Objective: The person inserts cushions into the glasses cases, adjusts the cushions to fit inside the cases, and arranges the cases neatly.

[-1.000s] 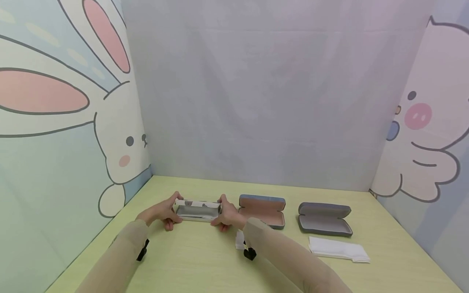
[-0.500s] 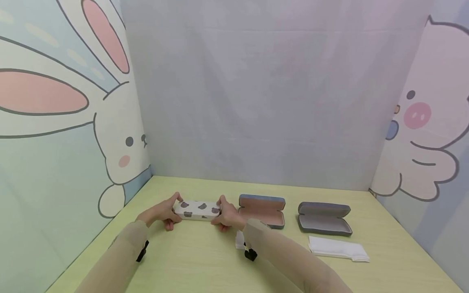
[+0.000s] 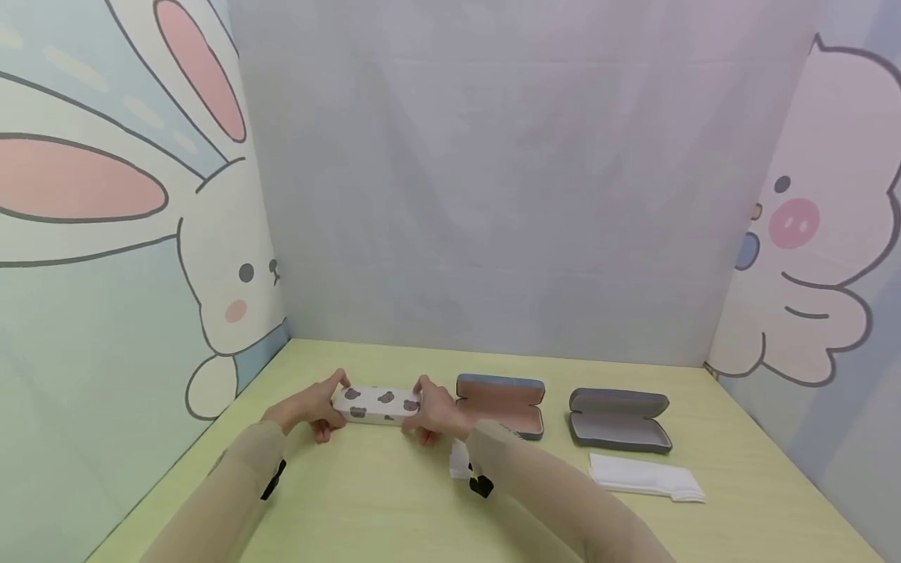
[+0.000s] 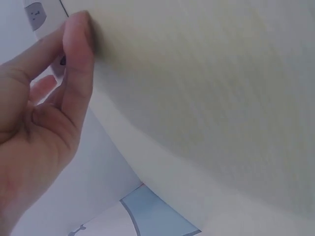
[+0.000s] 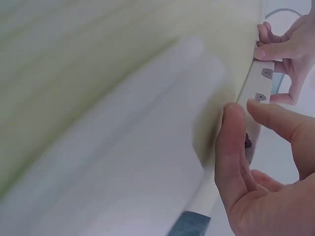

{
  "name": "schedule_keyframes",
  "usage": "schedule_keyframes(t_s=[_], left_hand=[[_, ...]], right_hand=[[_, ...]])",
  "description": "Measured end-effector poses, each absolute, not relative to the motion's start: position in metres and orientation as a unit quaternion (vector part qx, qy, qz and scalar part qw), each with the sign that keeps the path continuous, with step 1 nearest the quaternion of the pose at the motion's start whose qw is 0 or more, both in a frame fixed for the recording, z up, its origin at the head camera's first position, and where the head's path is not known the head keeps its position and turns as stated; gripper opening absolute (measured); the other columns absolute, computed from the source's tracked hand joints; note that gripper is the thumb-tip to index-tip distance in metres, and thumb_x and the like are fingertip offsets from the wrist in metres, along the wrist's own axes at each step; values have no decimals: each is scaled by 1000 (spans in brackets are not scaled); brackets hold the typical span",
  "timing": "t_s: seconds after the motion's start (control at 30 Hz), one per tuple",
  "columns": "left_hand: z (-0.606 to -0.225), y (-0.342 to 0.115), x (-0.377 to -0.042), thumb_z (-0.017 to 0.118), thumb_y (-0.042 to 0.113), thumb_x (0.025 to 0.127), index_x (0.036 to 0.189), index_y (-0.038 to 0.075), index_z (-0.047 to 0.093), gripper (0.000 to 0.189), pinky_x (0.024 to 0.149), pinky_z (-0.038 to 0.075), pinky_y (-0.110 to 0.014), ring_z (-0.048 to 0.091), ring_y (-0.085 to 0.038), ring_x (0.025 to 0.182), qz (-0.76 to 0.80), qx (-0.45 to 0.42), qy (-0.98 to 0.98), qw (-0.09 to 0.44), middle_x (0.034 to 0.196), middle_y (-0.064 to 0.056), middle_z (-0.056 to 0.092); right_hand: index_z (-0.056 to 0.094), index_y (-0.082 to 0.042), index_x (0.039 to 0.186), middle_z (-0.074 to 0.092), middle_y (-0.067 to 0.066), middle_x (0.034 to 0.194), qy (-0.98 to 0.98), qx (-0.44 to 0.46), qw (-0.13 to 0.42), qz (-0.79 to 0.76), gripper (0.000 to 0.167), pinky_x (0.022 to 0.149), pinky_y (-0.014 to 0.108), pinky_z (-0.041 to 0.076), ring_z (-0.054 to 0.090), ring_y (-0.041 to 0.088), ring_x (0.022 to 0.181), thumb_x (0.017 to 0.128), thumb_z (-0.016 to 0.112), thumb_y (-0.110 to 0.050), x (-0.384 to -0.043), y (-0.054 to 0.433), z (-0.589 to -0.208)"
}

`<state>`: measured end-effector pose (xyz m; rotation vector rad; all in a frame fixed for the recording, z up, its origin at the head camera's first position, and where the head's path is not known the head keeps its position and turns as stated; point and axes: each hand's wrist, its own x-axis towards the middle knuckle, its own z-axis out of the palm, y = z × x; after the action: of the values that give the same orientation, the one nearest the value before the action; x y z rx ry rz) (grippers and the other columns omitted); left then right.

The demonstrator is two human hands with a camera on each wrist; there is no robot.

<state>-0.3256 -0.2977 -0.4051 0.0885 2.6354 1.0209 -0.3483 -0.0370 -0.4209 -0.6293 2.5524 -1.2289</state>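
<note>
A white glasses case (image 3: pixel 383 405) with a grey-brown bear-head print lies on the table with its lid down. Its left end is between the thumb and fingers of my left hand (image 3: pixel 313 405), and my right hand (image 3: pixel 438 410) grips the right end the same way. In the right wrist view, the patterned case (image 5: pixel 261 83) runs between both hands, partly covered by the fingers. Only a small printed corner of the case (image 4: pixel 35 17) shows in the left wrist view, past the fingers (image 4: pixel 78 54).
Right of the hands stand a blue glasses case (image 3: pixel 501 389) with a pinkish lining and a dark grey one (image 3: pixel 619 430), both with lids up. A folded white cloth (image 3: pixel 644 475) lies before the grey case. Another white cloth (image 3: pixel 459 460) is partly under my right forearm.
The lid of the patterned case was up a second ago, showing the silvery inside; by half a second ago it had come down. Both hands keep their places at the ends.
</note>
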Motion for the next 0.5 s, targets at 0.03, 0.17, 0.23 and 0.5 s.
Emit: schedule_keyframes(t_s=[0.03, 0.17, 0.23, 0.5], left_hand=[[-403, -296, -326, 72, 3, 83, 128, 14, 28, 65, 47, 56, -29, 57, -16, 46, 344, 27, 925, 158, 66, -11, 60], [-393, -288, -324, 76, 4, 79, 135, 17, 27, 75, 49, 55, -26, 56, -16, 49, 280, 13, 947, 159, 79, -12, 59], [-387, -285, -322, 77, 3, 77, 139, 18, 26, 81, 48, 54, -26, 55, -16, 49, 252, 12, 955, 154, 86, -14, 57], [-364, -268, -317, 77, 7, 80, 143, 16, 24, 82, 49, 57, -30, 60, -20, 49, 298, 76, 942, 137, 81, -14, 59]], right_hand=[[43, -7, 123, 60, 12, 78, 875, -216, 118, -417, 57, 44, 36, 56, 62, 27, 44, 79, 79, -15, -348, -35, -418], [42, -8, 131, 64, 20, 75, 877, -218, 113, -413, 59, 49, 42, 58, 61, 25, 42, 84, 75, -24, -349, -29, -406], [42, -9, 133, 66, 25, 76, 869, -229, 111, -423, 58, 52, 46, 59, 59, 23, 40, 87, 72, -27, -349, -26, -398], [43, -13, 134, 64, 22, 95, 820, -259, 110, -499, 54, 59, 56, 58, 60, 22, 44, 90, 67, -34, -345, -6, -362]])
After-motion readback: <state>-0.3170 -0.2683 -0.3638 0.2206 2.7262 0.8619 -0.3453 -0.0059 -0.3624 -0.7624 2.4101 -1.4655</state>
